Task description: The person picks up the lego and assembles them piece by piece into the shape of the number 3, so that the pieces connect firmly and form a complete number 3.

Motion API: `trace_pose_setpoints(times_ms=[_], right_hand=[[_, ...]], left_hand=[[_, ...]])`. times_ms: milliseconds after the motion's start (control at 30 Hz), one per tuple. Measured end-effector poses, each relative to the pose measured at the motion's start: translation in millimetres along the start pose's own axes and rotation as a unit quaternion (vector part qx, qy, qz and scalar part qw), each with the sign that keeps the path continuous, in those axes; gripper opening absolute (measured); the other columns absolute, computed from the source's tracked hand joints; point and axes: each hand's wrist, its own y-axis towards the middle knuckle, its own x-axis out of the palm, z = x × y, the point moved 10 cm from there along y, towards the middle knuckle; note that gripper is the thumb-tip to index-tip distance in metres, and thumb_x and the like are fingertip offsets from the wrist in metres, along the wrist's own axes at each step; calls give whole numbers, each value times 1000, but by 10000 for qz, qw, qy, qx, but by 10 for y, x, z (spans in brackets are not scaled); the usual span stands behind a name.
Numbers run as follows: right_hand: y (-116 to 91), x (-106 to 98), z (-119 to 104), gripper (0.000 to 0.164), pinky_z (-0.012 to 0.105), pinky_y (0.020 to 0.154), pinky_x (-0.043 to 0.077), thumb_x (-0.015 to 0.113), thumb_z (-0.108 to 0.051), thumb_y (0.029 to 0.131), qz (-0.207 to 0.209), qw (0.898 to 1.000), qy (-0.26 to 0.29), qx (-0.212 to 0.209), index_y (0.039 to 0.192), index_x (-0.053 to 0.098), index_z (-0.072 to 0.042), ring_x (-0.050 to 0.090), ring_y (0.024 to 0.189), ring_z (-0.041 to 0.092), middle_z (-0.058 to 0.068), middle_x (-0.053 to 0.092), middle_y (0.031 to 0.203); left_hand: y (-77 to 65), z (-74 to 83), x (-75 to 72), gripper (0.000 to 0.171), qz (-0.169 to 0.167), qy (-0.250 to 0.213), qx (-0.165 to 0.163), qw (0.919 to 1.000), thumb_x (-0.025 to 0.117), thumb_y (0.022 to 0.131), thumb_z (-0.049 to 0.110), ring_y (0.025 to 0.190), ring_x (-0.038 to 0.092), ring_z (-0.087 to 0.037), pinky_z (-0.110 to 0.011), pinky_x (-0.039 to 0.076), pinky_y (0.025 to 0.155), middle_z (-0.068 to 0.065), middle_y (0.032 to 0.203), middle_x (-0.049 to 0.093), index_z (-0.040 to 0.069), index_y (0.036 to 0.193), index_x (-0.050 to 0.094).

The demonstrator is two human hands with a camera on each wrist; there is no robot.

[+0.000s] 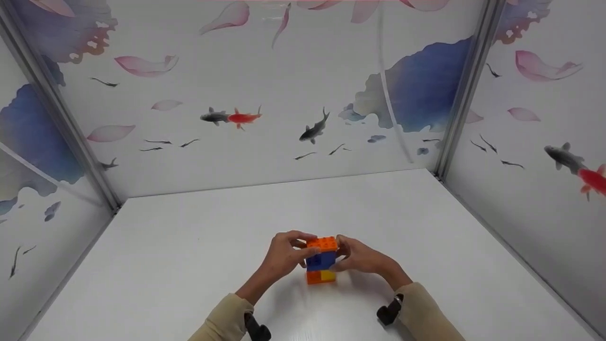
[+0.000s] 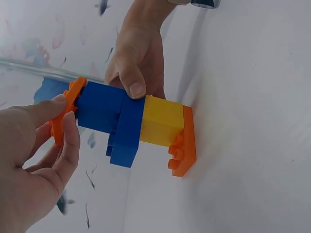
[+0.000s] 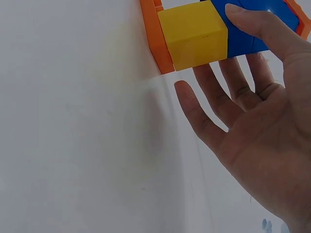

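A small tower of toy building bricks stands on the white table. Its base is a flat orange brick [image 2: 190, 141], with a yellow brick [image 2: 164, 119] above one side of it. Two blue bricks [image 2: 103, 101] come above that, the lower one jutting out sideways. On top lies a thin orange brick [image 1: 326, 242] with studs; it looks slightly tilted in the left wrist view. My left hand [image 1: 283, 255] pinches this top brick between thumb and fingers. My right hand [image 1: 362, 255] holds the tower, thumb on the blue part [image 3: 243, 42] and fingers behind it.
The white table [image 1: 199, 227] spreads out around the tower. Printed panels with fish and petals [image 1: 274, 85] enclose it at the back and both sides, joined by metal corner posts [image 1: 461, 90]. Black wrist devices [image 1: 389, 311] sit at both sleeves.
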Motion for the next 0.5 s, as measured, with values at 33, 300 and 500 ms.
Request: trace_pose_setpoints(times_ms=[33,300,500], right_hand=[[2,1,7,43,49,107,49,76,-16,87,-3,10000,3,29,121,49,-9,60,120,28,8,62,131],[1,-12,5,40,50,106,49,77,-19,87,51,9999,-59,110,113,48,-10,59,121,29,9,61,130],[-4,-3,0,37,48,106,50,76,-17,88,10,10000,12,59,112,48,-10,60,120,28,8,62,128]], left_hand=[[2,-3,-3,35,-3,-8,-6,10000,77,89,28,91,70,-20,-29,60,64,-13,118,70,8,117,73],[20,-13,-29,33,-102,-85,-60,9999,76,90,26,92,70,-21,-27,59,64,-14,121,69,8,118,74],[34,-8,-32,31,-139,31,-16,9999,76,89,21,91,69,-20,-24,57,61,-14,120,69,7,117,74]])
